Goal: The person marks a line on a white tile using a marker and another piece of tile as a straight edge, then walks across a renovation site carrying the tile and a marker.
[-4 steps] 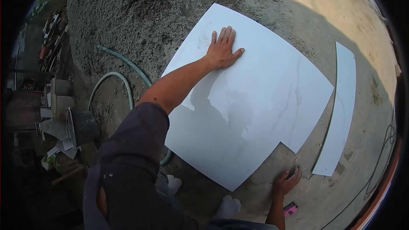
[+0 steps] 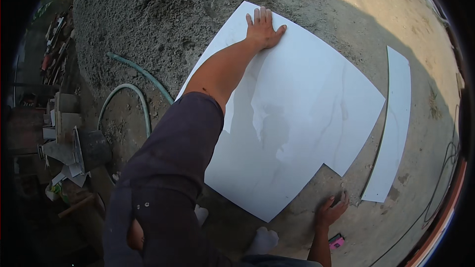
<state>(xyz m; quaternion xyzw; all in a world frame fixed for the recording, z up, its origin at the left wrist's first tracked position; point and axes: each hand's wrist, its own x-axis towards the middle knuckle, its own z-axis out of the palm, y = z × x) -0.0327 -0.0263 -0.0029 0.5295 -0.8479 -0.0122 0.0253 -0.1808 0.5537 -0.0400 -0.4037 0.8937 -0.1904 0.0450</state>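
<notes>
A large white tile (image 2: 297, 99) with faint grey veins and a glossy face lies on the ground, a square notch cut from its lower right edge. My left hand (image 2: 263, 33) rests flat near its far corner, fingers spread, fingertips close to the edge. Below the notch, my right hand (image 2: 331, 213) hovers near or touches the ground, apart from the tile. Its fingers are loosely bent and spread, with nothing visible between them. A long narrow white strip of tile (image 2: 393, 123) lies to the right.
A heap of wet grey mortar or sand (image 2: 133, 24) spreads beyond the tile. A green hose (image 2: 143, 74) curls at left, near a dark bucket (image 2: 94, 147) and scraps. A small pink and black object (image 2: 336, 241) lies beside my right forearm. A thin cable (image 2: 435, 193) runs at right.
My left hand has slid farther up the tile toward its far corner, the arm stretching after it. My right hand stays in about the same place.
</notes>
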